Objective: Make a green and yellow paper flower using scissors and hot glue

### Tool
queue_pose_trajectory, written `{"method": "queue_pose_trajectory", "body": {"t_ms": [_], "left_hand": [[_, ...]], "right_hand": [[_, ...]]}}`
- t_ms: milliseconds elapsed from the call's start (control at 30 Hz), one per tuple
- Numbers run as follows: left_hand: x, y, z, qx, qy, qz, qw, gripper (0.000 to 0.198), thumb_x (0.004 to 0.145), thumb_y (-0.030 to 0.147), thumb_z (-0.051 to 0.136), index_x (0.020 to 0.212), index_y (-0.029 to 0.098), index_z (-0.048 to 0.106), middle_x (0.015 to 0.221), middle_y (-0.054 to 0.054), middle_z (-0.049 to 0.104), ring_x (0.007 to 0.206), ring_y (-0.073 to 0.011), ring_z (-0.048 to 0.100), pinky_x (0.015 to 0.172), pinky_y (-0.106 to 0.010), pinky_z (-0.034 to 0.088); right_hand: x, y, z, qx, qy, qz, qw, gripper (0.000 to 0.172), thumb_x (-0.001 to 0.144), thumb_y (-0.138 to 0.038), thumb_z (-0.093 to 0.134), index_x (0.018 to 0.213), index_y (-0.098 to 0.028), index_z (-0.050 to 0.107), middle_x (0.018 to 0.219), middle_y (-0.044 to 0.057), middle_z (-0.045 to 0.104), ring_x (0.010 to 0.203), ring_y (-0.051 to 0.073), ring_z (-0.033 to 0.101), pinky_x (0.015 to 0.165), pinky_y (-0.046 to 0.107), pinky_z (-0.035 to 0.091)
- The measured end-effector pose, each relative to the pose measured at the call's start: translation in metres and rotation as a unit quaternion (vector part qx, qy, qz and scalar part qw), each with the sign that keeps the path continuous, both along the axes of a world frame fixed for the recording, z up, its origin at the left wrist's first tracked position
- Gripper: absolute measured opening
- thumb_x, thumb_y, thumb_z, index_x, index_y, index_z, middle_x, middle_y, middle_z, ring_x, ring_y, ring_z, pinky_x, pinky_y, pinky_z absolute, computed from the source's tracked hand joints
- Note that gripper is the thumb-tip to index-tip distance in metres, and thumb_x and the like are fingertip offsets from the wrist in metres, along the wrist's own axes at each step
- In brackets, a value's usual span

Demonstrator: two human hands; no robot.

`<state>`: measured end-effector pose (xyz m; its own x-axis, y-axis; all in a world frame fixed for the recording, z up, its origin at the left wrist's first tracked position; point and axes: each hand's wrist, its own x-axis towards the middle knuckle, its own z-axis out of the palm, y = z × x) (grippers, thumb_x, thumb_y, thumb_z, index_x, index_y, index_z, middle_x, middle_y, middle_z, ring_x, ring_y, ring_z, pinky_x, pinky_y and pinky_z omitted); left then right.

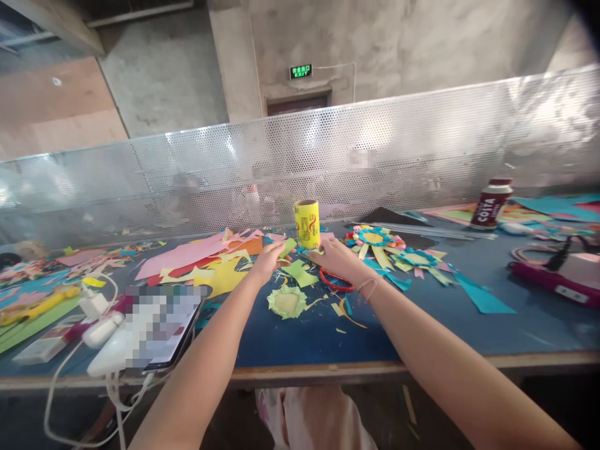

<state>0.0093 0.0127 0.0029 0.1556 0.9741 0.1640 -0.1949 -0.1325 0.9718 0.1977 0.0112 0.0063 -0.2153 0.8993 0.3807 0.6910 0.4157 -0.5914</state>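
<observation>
Both my arms reach out over a blue table (422,331). My left hand (268,259) pinches a light green paper strip (287,247) just in front of a yellow tape roll (307,223) that stands upright. My right hand (335,257) lies fingers-down beside it, over red-handled scissors (336,282); its fingertips are curled near the tape roll and I cannot tell what they grip. A green paper scrap (300,272) lies between the hands. A green-and-yellow paper flower (287,302) rests nearer to me.
Paper flowers (375,238) and coloured scraps lie to the right, pink and yellow sheets (197,259) to the left. A tablet (159,325), chargers and white cables sit at the front left. A brown bottle (490,203) and a pink tool (548,278) stand right. A perforated metal screen (328,156) backs the table.
</observation>
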Motion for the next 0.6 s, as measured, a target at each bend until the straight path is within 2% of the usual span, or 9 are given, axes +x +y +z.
{"method": "queue_pose_trajectory", "body": {"t_ms": [33,100,200,333,500,600], "left_hand": [[0.002,-0.001,-0.001,0.004,0.015,-0.002,1.000,0.017,0.077,0.025,0.055,0.085,0.012,0.061,0.087,-0.009,0.064,0.058,-0.0095,0.055,0.054,-0.023,0.047],[0.006,-0.002,-0.002,0.012,0.044,-0.005,0.999,0.018,0.077,0.026,0.056,0.086,0.013,0.063,0.087,-0.008,0.063,0.063,-0.0105,0.055,0.056,-0.023,0.048],[0.010,-0.005,-0.002,0.035,0.081,-0.015,0.996,0.019,0.076,0.026,0.058,0.088,0.014,0.065,0.088,-0.007,0.063,0.071,-0.0125,0.057,0.061,-0.024,0.048],[0.011,-0.008,-0.001,0.066,0.112,-0.041,0.991,0.023,0.073,0.026,0.061,0.093,0.014,0.066,0.094,-0.008,0.064,0.078,-0.0144,0.059,0.065,-0.025,0.048],[0.012,-0.011,-0.001,0.060,0.102,-0.051,0.992,0.029,0.066,0.022,0.067,0.094,0.015,0.066,0.098,-0.009,0.065,0.079,-0.0152,0.061,0.067,-0.025,0.048],[0.011,-0.011,-0.002,0.026,0.070,-0.059,0.995,0.029,0.061,0.014,0.068,0.090,0.014,0.066,0.096,-0.009,0.066,0.077,-0.0146,0.062,0.069,-0.026,0.048]], "right_hand": [[-0.006,-0.001,0.002,0.005,0.002,0.003,1.000,0.033,0.077,-0.046,0.050,0.063,-0.017,0.051,0.068,0.009,0.058,0.072,0.020,0.055,0.063,0.030,0.039],[-0.019,-0.003,0.001,-0.033,0.050,0.046,0.997,0.039,0.081,-0.051,0.041,0.063,-0.017,0.050,0.060,0.004,0.055,0.059,0.015,0.052,0.055,0.027,0.038],[-0.029,-0.002,-0.004,-0.085,0.126,0.077,0.985,0.038,0.081,-0.051,0.042,0.067,-0.017,0.049,0.056,0.001,0.052,0.050,0.011,0.050,0.049,0.024,0.039],[-0.029,-0.001,-0.007,-0.091,0.175,0.088,0.976,0.033,0.081,-0.046,0.046,0.067,-0.017,0.048,0.054,-0.001,0.050,0.048,0.009,0.048,0.047,0.021,0.039],[-0.027,-0.003,-0.004,-0.093,0.188,0.101,0.972,0.027,0.081,-0.039,0.046,0.066,-0.017,0.048,0.054,-0.002,0.049,0.049,0.008,0.048,0.049,0.021,0.040],[-0.027,-0.005,-0.001,-0.051,0.144,0.088,0.984,0.020,0.079,-0.028,0.045,0.062,-0.018,0.044,0.053,-0.003,0.048,0.048,0.008,0.046,0.049,0.021,0.036]]}}
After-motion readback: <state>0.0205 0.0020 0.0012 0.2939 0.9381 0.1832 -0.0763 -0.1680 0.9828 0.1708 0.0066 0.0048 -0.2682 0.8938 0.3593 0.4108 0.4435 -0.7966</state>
